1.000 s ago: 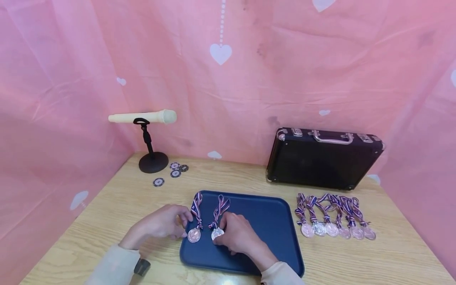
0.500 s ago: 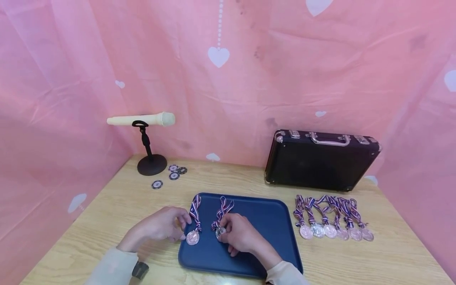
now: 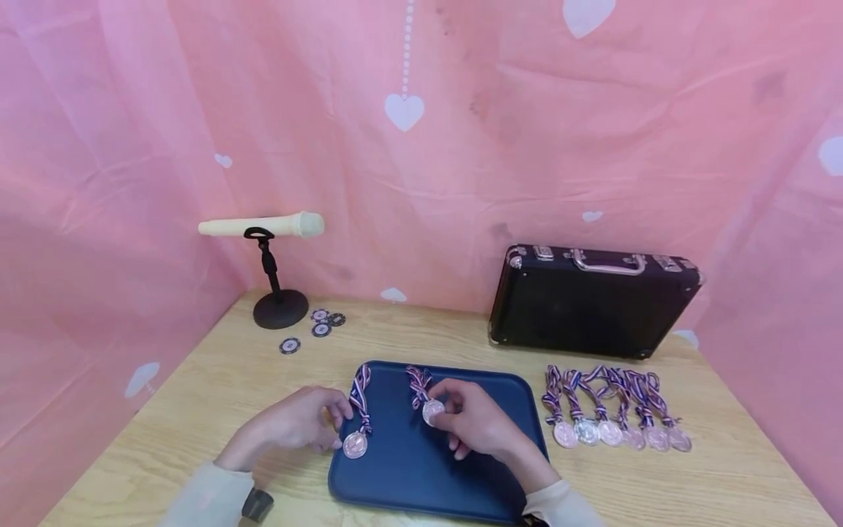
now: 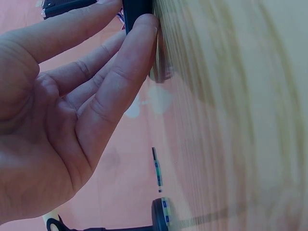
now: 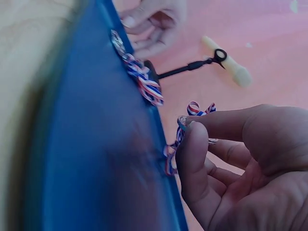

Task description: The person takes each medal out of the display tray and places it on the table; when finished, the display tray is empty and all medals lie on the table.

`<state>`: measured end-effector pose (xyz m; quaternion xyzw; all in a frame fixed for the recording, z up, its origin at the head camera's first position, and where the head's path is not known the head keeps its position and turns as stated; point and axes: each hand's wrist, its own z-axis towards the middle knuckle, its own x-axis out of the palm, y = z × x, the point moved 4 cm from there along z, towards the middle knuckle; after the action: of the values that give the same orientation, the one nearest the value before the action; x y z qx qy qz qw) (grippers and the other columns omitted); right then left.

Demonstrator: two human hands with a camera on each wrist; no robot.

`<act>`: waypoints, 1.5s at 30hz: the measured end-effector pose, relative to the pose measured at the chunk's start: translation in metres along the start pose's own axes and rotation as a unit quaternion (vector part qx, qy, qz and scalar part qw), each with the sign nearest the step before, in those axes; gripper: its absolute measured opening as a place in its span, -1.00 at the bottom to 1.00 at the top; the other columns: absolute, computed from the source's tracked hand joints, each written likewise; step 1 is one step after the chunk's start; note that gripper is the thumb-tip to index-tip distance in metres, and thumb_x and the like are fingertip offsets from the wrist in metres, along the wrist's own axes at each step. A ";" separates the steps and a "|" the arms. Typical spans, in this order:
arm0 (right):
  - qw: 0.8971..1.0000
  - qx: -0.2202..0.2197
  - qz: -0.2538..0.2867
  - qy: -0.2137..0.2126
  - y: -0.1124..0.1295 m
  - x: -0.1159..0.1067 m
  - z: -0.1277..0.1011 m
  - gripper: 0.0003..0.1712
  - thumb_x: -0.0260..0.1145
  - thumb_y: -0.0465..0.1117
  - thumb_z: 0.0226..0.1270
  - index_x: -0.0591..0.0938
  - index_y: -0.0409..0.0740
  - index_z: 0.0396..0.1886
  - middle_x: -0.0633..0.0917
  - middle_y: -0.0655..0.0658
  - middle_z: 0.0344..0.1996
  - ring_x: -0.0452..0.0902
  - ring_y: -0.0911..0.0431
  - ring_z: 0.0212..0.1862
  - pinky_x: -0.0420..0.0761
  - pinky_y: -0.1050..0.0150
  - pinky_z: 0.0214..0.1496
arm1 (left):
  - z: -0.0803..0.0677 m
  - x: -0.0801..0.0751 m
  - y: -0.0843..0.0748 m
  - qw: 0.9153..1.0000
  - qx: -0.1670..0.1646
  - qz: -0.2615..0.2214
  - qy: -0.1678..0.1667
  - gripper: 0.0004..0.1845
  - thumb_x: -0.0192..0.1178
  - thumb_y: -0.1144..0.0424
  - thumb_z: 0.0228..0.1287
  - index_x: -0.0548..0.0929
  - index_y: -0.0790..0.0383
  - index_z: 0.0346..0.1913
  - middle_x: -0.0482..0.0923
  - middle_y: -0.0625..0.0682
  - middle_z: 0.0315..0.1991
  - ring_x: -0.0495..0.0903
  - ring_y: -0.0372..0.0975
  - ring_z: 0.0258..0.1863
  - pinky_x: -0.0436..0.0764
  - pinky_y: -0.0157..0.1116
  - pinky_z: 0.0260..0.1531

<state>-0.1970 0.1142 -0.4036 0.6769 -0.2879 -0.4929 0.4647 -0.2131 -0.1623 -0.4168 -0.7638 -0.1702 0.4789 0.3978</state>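
A dark blue tray (image 3: 431, 468) lies on the table with two medals on striped ribbons. My left hand (image 3: 309, 419) is at its left edge; in the left wrist view the tray's rim (image 4: 136, 12) sits between thumb and fingers. Close beside that hand, a medal (image 3: 355, 444) rests on the tray, its red, white and blue ribbon (image 3: 360, 395) stretched away from me. My right hand (image 3: 476, 417) pinches the other medal (image 3: 432, 412) between thumb and index finger. That medal's bunched ribbon (image 3: 418, 384) trails toward the tray's far rim.
Several ribboned medals (image 3: 609, 433) lie in a row right of the tray. A black briefcase (image 3: 593, 307) stands behind them. Back left are a white microphone (image 3: 263, 225) on a black stand (image 3: 280, 309) and several poker chips (image 3: 321, 330). A pink curtain (image 3: 461, 183) hangs behind.
My right hand has moved right and slightly away from me, drawing the pinched medal along the tray; its ribbon has bunched up. My left hand stays at the tray's left edge.
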 end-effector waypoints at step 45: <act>0.979 0.033 0.018 -0.200 -0.097 -0.247 -0.145 -0.35 0.17 -0.40 0.59 0.62 0.66 0.01 0.61 0.13 -0.46 0.53 0.24 -0.53 0.65 0.32 -0.54 | -0.001 0.002 0.002 0.999 0.030 -0.015 0.018 -0.64 0.46 0.55 0.12 0.66 0.31 -0.01 0.57 0.06 -0.27 0.58 -0.17 -0.46 0.63 -0.29 -0.52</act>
<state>-0.1536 0.4129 -0.3815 0.5745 -0.4037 -0.5997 0.3839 -0.2111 -0.1628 -0.4191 -0.7576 -0.1599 0.4639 0.4305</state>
